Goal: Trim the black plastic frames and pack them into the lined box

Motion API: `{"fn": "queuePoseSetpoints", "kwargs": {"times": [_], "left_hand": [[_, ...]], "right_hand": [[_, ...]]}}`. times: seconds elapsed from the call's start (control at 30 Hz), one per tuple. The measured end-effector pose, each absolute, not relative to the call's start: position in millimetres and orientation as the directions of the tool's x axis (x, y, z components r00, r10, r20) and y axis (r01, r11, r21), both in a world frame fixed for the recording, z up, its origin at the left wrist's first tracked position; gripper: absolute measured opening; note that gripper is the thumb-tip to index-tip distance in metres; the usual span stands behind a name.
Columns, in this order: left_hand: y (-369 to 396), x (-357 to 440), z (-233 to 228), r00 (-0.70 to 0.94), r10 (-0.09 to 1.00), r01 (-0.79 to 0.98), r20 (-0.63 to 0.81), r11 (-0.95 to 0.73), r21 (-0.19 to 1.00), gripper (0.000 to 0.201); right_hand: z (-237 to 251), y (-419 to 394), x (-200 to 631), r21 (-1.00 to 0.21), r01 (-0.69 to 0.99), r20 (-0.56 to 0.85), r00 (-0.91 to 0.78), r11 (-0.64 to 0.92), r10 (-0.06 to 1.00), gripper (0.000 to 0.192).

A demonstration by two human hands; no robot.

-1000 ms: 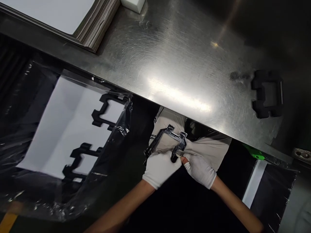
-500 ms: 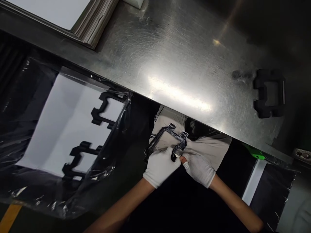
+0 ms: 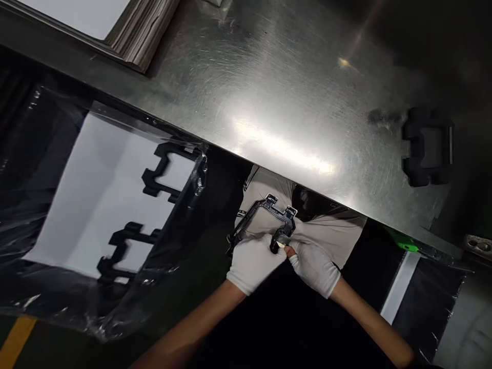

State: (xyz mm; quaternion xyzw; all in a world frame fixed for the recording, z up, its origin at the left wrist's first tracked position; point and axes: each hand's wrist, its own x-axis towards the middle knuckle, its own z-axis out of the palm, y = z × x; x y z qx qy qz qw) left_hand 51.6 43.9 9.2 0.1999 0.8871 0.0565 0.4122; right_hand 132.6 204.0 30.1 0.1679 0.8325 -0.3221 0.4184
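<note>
Below the steel tabletop edge, over the lap: left hand grips a black frame part; right hand pinches a small blade against it. Likely trimming step; next stroke wants steady pressure.

I hold a thin black frame with little holes. Its bottom is pinched in my fingers, and the top tips away from them.

Two white-gloved hands close together, left hand fisted, right hand pinching, forearms bare
</note>
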Motion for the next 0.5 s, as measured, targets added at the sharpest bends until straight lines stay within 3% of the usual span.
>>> {"fn": "queuePoseSetpoints", "kwargs": {"times": [0.33, 0.5], "left_hand": [[40, 57, 4, -0.635, 0.423, 0.302, -0.647, 0.906, 0.296, 0.040], [31, 56, -3, -0.648, 0.475, 0.280, -0.595, 0.876, 0.393, 0.050]], "right_hand": [[27, 210, 143, -0.454, 0.587, -0.778, -0.628, 0.670, 0.024, 0.042], [33, 234, 159, -0.667, 0.654, -0.705, -0.709, 0.357, -0.018, 0.061]]}}
